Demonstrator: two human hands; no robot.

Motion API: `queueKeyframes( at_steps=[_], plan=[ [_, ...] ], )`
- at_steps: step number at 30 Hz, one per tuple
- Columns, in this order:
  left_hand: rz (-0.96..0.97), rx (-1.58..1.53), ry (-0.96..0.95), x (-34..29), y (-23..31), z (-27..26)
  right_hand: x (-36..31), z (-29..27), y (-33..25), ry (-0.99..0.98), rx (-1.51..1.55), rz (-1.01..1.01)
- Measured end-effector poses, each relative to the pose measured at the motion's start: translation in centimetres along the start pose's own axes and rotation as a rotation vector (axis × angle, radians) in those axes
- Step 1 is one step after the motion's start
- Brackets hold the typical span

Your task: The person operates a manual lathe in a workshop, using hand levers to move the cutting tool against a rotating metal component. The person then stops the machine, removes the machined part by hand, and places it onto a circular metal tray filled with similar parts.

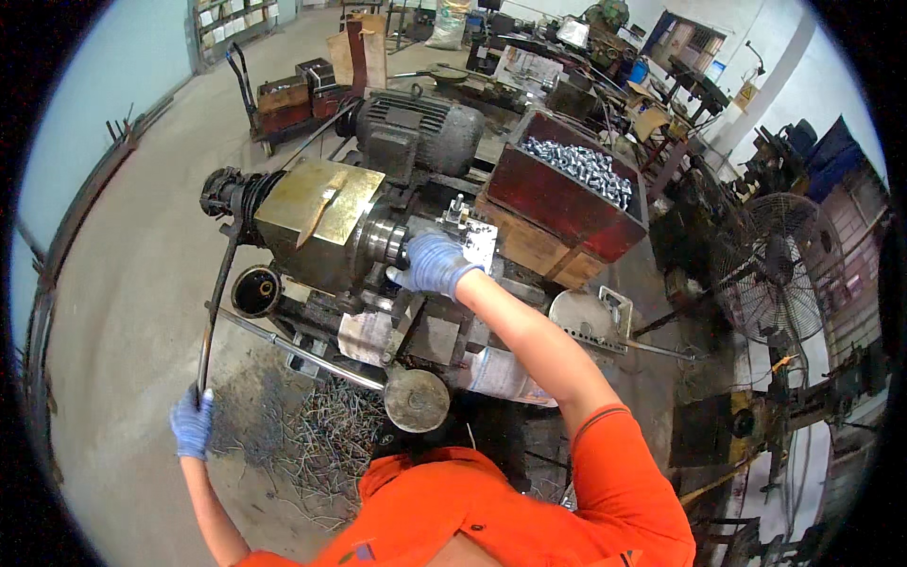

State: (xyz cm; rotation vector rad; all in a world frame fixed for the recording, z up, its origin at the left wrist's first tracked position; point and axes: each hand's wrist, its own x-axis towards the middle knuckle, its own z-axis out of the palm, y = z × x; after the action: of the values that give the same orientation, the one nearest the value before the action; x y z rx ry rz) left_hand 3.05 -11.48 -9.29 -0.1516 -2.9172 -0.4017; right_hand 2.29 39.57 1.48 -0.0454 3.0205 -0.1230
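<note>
My left hand [192, 422], in a blue-grey knitted glove, is wrapped round the lower end of a long dark metal lever [219, 298]. The lever rises to the left end of a lathe's headstock [304, 231]. My right hand [436, 265], gloved alike, is closed at the front of the round steel chuck [385, 242]. Whatever its fingers hold there is hidden behind the glove. A brush with a wooden handle [316, 215] lies on the brass-coloured headstock cover [351, 203]. Just past my right hand is a metal tool block [472, 236].
A dark red bin [557, 203] of small shiny metal parts sits on a wooden crate [539, 248] behind the lathe. A ribbed motor [425, 128] stands beyond the headstock. Metal shavings [326, 449] cover floor at lower left. A caged fan [777, 269] stands right.
</note>
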Motion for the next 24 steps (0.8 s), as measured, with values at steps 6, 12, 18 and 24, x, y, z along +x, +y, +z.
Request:
queueKeyframes(
  at_steps=[6,12,18,24],
  plan=[
    [-0.024,-0.033,-0.055,0.1,2.9,0.6,1.7,1.7,1.5,0.113,0.092,-0.042],
    [-0.008,-0.001,-0.006,0.1,2.1,1.3,3.4,1.1,1.4,0.174,0.229,0.102],
    [-0.074,0.094,-0.064,-1.4,-0.5,1.5,4.5,0.2,1.2,0.134,0.588,0.275],
    [-0.128,0.16,-0.047,-2.9,0.4,0.3,4.6,1.6,2.0,0.2,0.724,0.281]
  ],
)
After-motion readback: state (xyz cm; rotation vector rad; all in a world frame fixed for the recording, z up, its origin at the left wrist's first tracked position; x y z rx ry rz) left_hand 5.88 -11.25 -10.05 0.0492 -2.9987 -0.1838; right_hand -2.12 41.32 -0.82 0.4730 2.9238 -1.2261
